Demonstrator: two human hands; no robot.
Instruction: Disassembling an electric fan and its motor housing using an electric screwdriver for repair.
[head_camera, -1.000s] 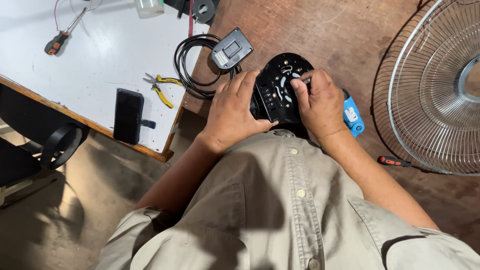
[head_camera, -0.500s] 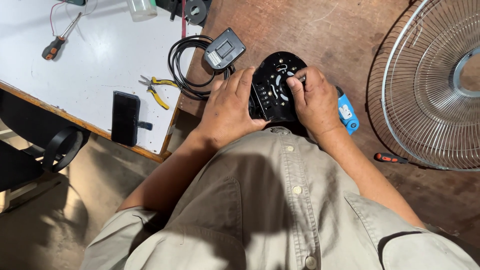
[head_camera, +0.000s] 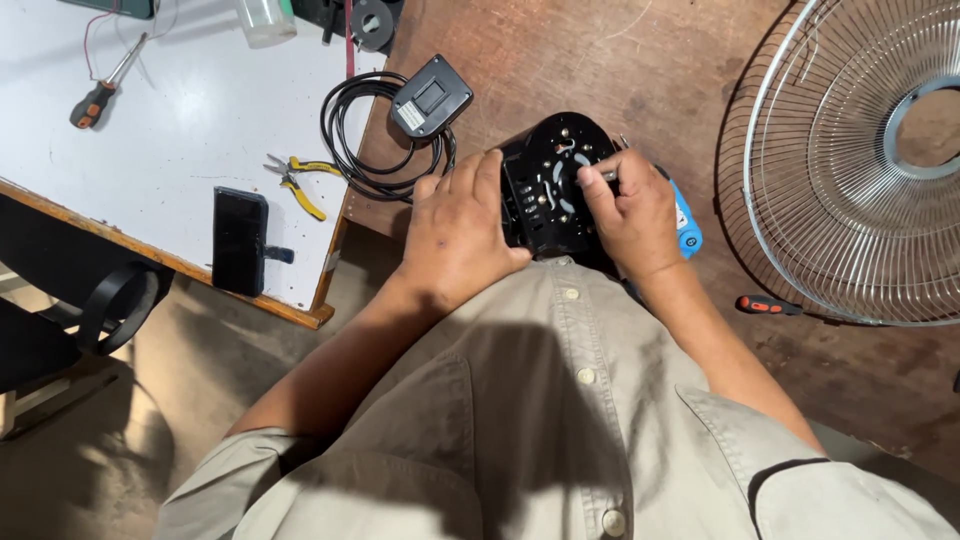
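Note:
A round black fan motor housing (head_camera: 553, 180) with screw holes and slots sits at the edge of a brown wooden table (head_camera: 620, 60), close against my shirt. My left hand (head_camera: 455, 235) wraps its left side and holds it steady. My right hand (head_camera: 630, 215) rests on its right side, fingertips pinched on a small metal piece at the housing's face. A blue tool (head_camera: 685, 225) pokes out from under my right hand.
A wire fan guard (head_camera: 850, 170) lies to the right, with a red-handled screwdriver (head_camera: 765, 305) by its rim. A coiled black cable with a power adapter (head_camera: 430, 100) lies to the left. A white tabletop (head_camera: 180, 110) holds yellow pliers (head_camera: 297, 183), a black phone (head_camera: 240, 240) and a screwdriver (head_camera: 100, 90).
My hands have barely moved on the housing; the view has shifted slightly and my right fingers have curled in tighter on its face.

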